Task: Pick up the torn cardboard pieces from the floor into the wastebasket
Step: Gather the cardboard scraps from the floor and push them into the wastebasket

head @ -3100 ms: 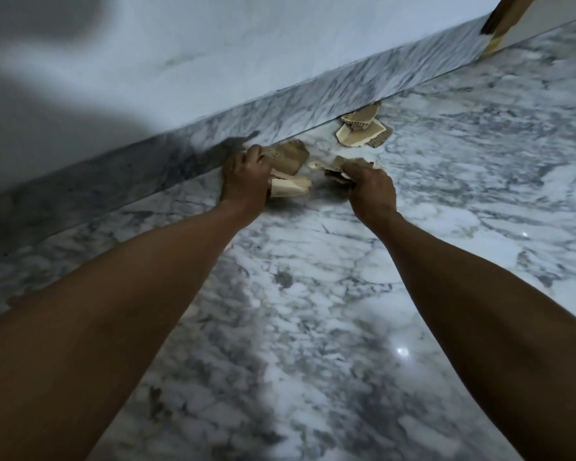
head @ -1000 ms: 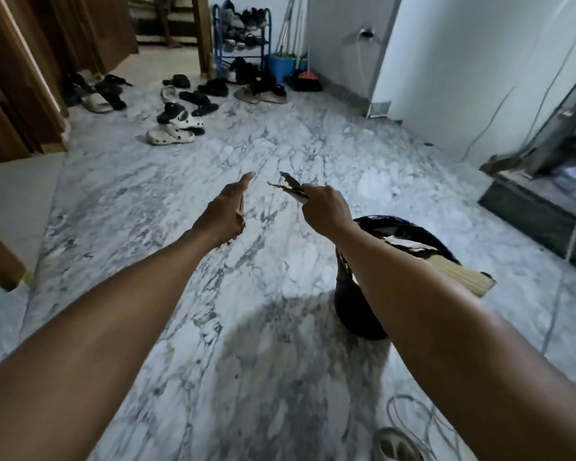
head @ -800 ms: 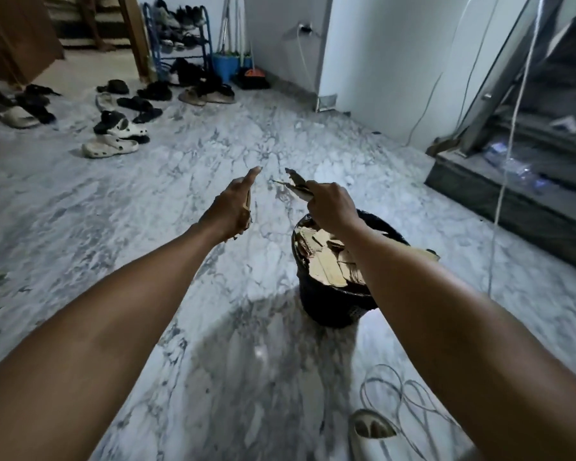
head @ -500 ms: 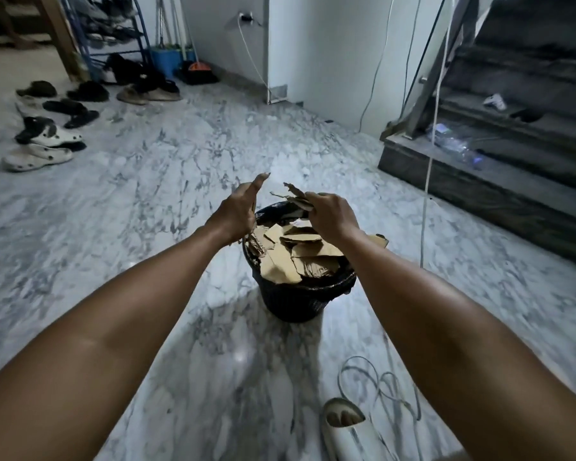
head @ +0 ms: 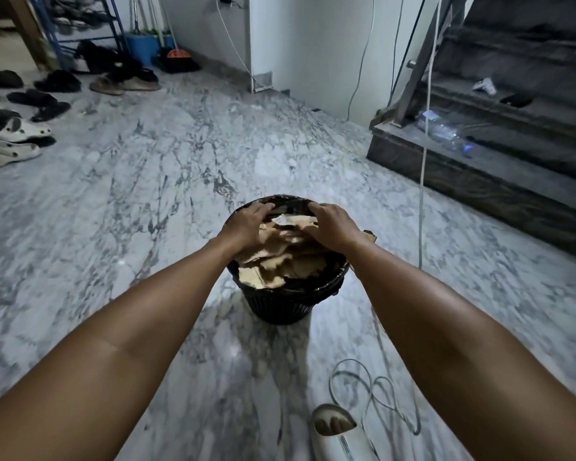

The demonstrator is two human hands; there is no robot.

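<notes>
A black wastebasket point(head: 281, 306) stands on the marble floor in the middle of the head view. It is heaped to the rim with torn brown cardboard pieces point(head: 280, 261). My left hand point(head: 246, 224) lies palm down on the left side of the heap, fingers spread toward the far rim. My right hand point(head: 333, 224) lies palm down on the right side, fingers apart. Neither hand is closed around a piece. One cardboard corner point(head: 369, 235) sticks out over the right rim.
Dark stairs point(head: 479, 181) rise at the right, with a plastic bottle point(head: 443, 131) on the lowest step. A white cable point(head: 421, 201) hangs beside the basket and loops on the floor point(head: 373, 390) near my slippered foot point(head: 338, 430). Shoes point(head: 10, 138) and a rack point(head: 80, 31) are far left.
I turned from the wall to the wastebasket, carrying cardboard in both hands. The hands have come down onto the heap and the pieces they held now lie in the basket.
</notes>
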